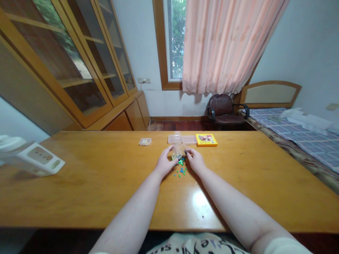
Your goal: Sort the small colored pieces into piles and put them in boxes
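1. A small clear bag (177,151) is held between both hands just above the counter (106,183), near its middle and toward the far edge.
2. The left hand (164,163) is closed on the bag's left side with the fingers curled over the top. The right hand (195,160) is pinched on the bag's right side.
3. The bag seems to be tipped with its mouth downward. This would account for the loose green and blue pieces (180,171) scattered on the counter directly beneath it, between the two wrists.
4. The grip is taken from both sides, probably because the bag is soft and cannot keep its shape with one hand.
5. Two clear trays (182,139) and a yellow box (206,140) are set side by side just beyond the hands, within easy reach.
6. A small clear box (145,141) lies apart to the left.
7. A white device (34,160) rests at the counter's left end, well away from the pieces.
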The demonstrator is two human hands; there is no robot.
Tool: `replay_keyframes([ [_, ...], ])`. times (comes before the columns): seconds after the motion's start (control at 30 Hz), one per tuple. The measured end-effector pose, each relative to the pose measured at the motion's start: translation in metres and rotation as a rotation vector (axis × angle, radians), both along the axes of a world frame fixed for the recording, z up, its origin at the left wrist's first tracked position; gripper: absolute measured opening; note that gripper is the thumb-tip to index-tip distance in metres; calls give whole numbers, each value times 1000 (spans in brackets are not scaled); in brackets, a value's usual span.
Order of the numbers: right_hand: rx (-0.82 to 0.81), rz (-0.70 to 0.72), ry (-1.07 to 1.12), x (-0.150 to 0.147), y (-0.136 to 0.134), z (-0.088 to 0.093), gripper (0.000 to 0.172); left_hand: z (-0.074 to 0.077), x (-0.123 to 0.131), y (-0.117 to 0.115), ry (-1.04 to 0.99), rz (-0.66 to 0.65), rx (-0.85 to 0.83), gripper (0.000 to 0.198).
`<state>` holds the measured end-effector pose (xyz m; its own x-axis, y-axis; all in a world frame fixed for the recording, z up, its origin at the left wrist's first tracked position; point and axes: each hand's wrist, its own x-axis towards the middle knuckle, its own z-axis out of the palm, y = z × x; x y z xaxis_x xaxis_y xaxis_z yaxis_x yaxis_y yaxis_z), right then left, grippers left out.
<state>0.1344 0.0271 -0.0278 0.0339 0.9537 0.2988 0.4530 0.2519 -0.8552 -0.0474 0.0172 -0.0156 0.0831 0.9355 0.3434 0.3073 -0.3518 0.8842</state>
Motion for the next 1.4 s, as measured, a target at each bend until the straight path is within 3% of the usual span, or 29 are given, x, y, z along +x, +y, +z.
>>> replay_keyframes([
  [0.2,-35,-12,75,-1,4,-4,22,14,-4,-9,293,-48,91,69],
  [0.53,-6,30,-6,-2,1,-3,24,20,-8,-10,445,-86,226,64],
  [0.7,35,70,-32,-3,-5,1,25,15,-7,-8,250,-9,174,63],
  [0.8,155,153,-61,-3,-13,8,32,7,-2,-3,-65,40,74,62],
  [0.9,311,236,-136,-3,-21,14,44,-3,3,3,-388,-10,-93,62],
  [0.97,365,245,-217,-5,-25,16,51,-7,6,5,-489,-40,-188,63],
  [1.07,397,232,-313,-8,-27,16,53,-10,9,4,-538,-44,-229,67],
  [1.2,416,191,-336,-12,-25,13,42,-11,12,2,-543,-52,-232,77],
  [1.4,438,182,-319,-12,-24,12,36,-14,13,3,-544,-15,-252,73],
])
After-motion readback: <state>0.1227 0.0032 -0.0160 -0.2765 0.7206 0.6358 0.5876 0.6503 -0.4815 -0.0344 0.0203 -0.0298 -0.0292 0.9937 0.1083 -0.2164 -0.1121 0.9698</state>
